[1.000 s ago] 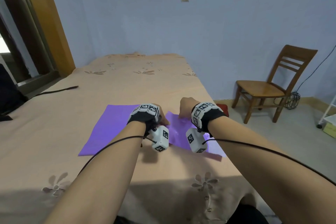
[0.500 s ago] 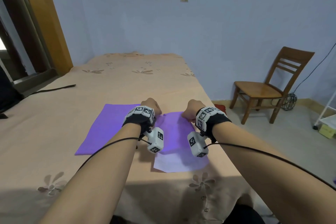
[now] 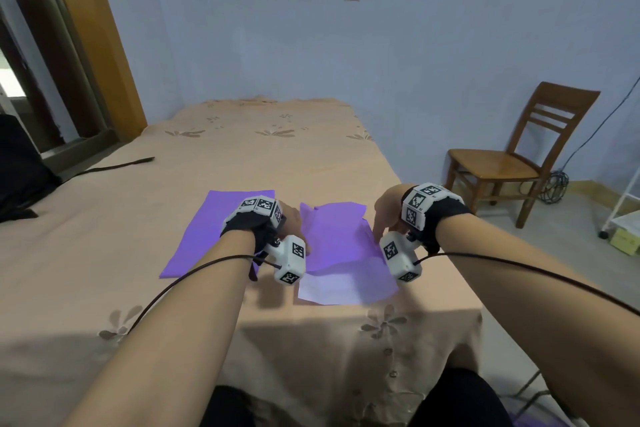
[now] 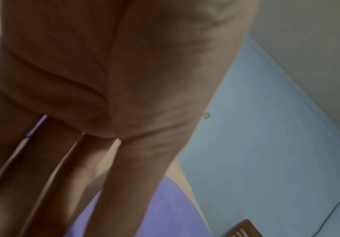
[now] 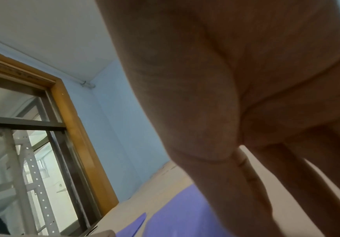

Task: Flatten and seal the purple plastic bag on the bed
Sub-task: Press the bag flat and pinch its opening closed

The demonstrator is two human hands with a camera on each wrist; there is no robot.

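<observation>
Black fabric wrist bands are being worn on the left hand [image 3: 291,218] and the right hand [image 3: 389,210], each band being topped by white blocks printed with black-and-white square markers. A white camera housing bearing the same markers is being carried under each wrist, lower centre of the frame. Thin black cables are being trailed back along both bare forearms. Dark trousers are being worn, at the bottom edge.

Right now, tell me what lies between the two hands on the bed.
In the head view, only the purple plastic bag spans the gap between the left hand and the right hand; its far flap is still creased, its near edge pale.
</observation>
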